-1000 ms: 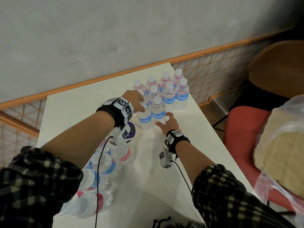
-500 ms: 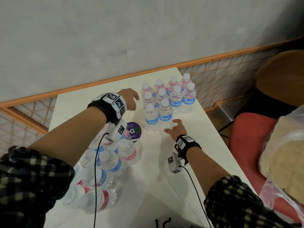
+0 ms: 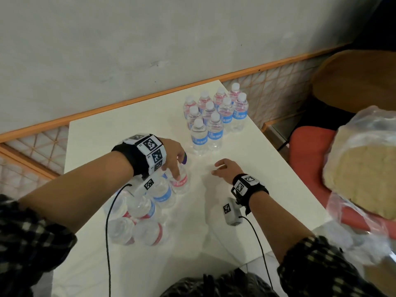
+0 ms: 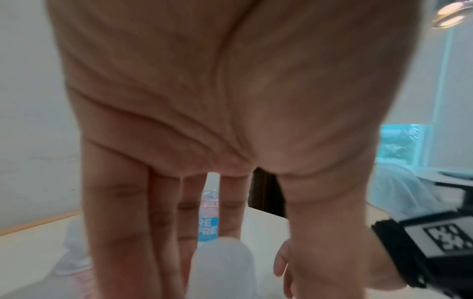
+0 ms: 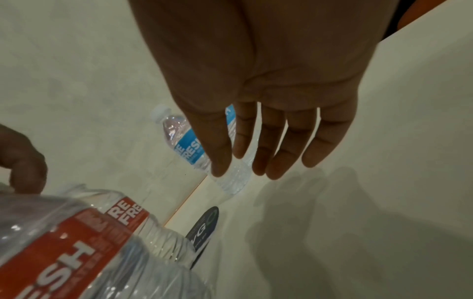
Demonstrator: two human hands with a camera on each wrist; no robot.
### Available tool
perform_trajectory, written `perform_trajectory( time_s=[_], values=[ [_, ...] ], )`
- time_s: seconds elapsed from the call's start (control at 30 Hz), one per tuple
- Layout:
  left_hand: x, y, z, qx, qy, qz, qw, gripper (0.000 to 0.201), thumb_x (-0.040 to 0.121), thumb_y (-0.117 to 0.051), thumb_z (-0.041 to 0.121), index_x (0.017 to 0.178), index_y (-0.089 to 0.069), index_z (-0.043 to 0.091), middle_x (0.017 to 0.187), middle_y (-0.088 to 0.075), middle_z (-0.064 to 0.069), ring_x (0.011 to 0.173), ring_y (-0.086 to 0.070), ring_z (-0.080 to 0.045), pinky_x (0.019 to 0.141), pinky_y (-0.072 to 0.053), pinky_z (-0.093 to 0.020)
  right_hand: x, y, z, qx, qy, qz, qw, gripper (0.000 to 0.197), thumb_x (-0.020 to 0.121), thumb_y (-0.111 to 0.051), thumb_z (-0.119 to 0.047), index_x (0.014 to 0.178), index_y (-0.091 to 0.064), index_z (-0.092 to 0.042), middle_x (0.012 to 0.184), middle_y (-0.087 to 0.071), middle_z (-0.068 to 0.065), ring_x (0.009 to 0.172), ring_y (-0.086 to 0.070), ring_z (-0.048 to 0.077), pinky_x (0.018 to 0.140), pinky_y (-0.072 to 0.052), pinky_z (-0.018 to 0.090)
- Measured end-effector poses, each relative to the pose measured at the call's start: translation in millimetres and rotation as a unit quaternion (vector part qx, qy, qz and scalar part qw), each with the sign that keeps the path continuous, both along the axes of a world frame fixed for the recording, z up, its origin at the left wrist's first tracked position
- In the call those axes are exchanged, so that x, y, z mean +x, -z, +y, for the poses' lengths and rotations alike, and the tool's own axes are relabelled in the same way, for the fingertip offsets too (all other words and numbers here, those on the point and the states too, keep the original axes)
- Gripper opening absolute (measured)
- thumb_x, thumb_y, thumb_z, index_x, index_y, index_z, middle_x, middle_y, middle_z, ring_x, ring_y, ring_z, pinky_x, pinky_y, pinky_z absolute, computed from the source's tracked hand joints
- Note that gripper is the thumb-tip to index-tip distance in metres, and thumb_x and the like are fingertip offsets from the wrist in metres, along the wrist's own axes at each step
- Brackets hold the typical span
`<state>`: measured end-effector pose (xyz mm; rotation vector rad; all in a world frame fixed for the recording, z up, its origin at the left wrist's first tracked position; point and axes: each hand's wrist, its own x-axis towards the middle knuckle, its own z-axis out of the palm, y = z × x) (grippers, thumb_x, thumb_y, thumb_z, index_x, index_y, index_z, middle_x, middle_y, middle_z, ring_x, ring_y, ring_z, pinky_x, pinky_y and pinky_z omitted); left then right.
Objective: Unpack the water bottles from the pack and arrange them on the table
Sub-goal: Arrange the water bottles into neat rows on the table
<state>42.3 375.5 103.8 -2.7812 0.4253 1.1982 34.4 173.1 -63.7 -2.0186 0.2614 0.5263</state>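
The left hand [image 3: 171,155] reaches down over the near end of the pack [image 3: 141,209], fingers extended and slightly bent onto the shoulder of the red-labelled bottle [image 3: 180,181] at the pack's far corner. The left-wrist view shows the straight fingers [image 4: 115,222] descending beside a white cap [image 4: 222,263]. They touch the bottle, but a closed grip is not evident. The right hand [image 3: 225,168] hovers low over the worktop [image 3: 267,179] with fingers spread and relaxed, holding nothing; the right-wrist view confirms the splayed fingers [image 5: 279,141] above bare surface.

The red-labelled bottle lies directly under the left fingertips and to the left of the right hand, so the left hand is plainly the nearer. Its long axis appears roughly upright, leaning a little toward the viewer; the clear wrap makes the exact tilt hard to judge. Judged from this, the coming move is a closing of the left fingers round the neck, then a lift up and out.

The arranged bottles [image 3: 214,116], ten upright in rows, stand at the far right corner of the worktop, beyond both hands. A purple sticker [image 3: 185,158] shows just past the left knuckles. A bagged bundle [image 3: 360,168] rests on a red seat [image 3: 308,146] to the right.
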Motion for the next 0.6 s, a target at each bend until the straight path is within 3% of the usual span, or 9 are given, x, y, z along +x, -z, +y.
perform_trajectory(
  time_s=[0.03, 0.1, 0.17, 0.27, 0.37, 0.43, 0.53, 0.6],
  values=[
    [-4.1, 1.2, -0.8, 0.000, 0.014, -0.010, 1.000, 0.047, 0.073, -0.079, 0.032, 0.111, -0.056, 0.014, 0.083, -0.066, -0.005, 0.076, -0.058, -0.020, 0.054, -0.040, -0.019, -7.8, -1.4, 0.0, 0.001, 0.010, -0.005, 1.000, 0.027, 0.076, -0.076, -0.021, 0.095, -0.057, -0.020, 0.094, -0.062, 0.005, 0.085, -0.059, 0.021, 0.076, -0.047, 0.029],
    [-12.0, 4.4, -2.8, -0.014, 0.042, -0.055, 0.998, 0.034, 0.074, -0.076, 0.021, 0.102, -0.058, 0.014, 0.087, -0.068, -0.007, 0.075, -0.059, -0.021, 0.051, -0.038, -0.018, -24.1, -4.4, 0.3, 0.006, 0.026, -0.008, 1.000, 0.028, 0.076, -0.076, -0.021, 0.097, -0.058, -0.021, 0.094, -0.062, 0.004, 0.086, -0.059, 0.021, 0.075, -0.046, 0.029],
    [-19.8, 8.2, -8.1, -0.049, 0.054, -0.090, 0.993, 0.025, 0.073, -0.074, 0.020, 0.090, -0.057, 0.015, 0.087, -0.069, -0.008, 0.072, -0.062, -0.020, 0.050, -0.039, -0.018, -41.5, -8.4, 3.3, 0.003, 0.027, -0.013, 1.000, 0.032, 0.076, -0.076, -0.021, 0.102, -0.058, -0.020, 0.094, -0.060, 0.002, 0.087, -0.058, 0.020, 0.074, -0.045, 0.028],
    [-34.1, 9.3, -24.8, -0.105, 0.059, -0.113, 0.986, 0.022, 0.076, -0.072, 0.024, 0.085, -0.061, 0.008, 0.062, -0.063, -0.001, 0.060, -0.062, -0.018, 0.049, -0.041, -0.019, -68.5, -15.6, 14.9, 0.022, 0.005, -0.026, 0.999, 0.056, 0.073, -0.079, -0.019, 0.121, -0.051, -0.022, 0.108, -0.053, 0.002, 0.094, -0.054, 0.019, 0.078, -0.045, 0.029],
    [-48.1, 11.7, -40.1, -0.139, 0.070, -0.124, 0.980, 0.030, 0.079, -0.068, 0.027, 0.089, -0.065, -0.001, 0.065, -0.067, -0.008, 0.060, -0.063, -0.021, 0.053, -0.044, -0.024, -92.1, -21.5, 27.7, 0.034, -0.027, -0.075, 0.996, 0.083, 0.070, -0.082, -0.016, 0.139, -0.036, -0.025, 0.125, -0.045, 0.001, 0.113, -0.045, 0.017, 0.091, -0.037, 0.027],
    [-52.3, 13.4, -43.4, -0.160, 0.069, -0.123, 0.977, 0.030, 0.078, -0.069, 0.030, 0.091, -0.064, 0.003, 0.067, -0.065, -0.005, 0.065, -0.065, -0.021, 0.059, -0.046, -0.027, -103.5, -19.9, 31.6, 0.022, -0.023, -0.105, 0.994, 0.083, 0.069, -0.082, -0.017, 0.139, -0.037, -0.024, 0.130, -0.051, 0.001, 0.119, -0.048, 0.018, 0.093, -0.036, 0.026],
    [-49.2, 6.7, -37.6, -0.142, 0.087, -0.123, 0.978, 0.032, 0.078, -0.071, 0.034, 0.098, -0.063, 0.009, 0.062, -0.058, 0.002, 0.065, -0.058, -0.017, 0.057, -0.042, -0.024, -116.5, -15.8, 31.6, 0.033, 0.050, -0.107, 0.992, 0.073, 0.072, -0.080, -0.022, 0.134, -0.043, -0.029, 0.120, -0.059, -0.001, 0.108, -0.055, 0.020, 0.087, -0.042, 0.026],
    [-44.8, 4.0, -27.0, -0.082, 0.107, -0.105, 0.985, 0.035, 0.077, -0.074, 0.037, 0.100, -0.061, 0.013, 0.080, -0.062, -0.002, 0.076, -0.054, -0.018, 0.060, -0.040, -0.024, -121.0, -13.1, 31.5, 0.028, 0.081, -0.115, 0.990, 0.070, 0.073, -0.078, -0.022, 0.134, -0.042, -0.028, 0.116, -0.058, -0.003, 0.102, -0.056, 0.018, 0.088, -0.044, 0.027]
  ],
)
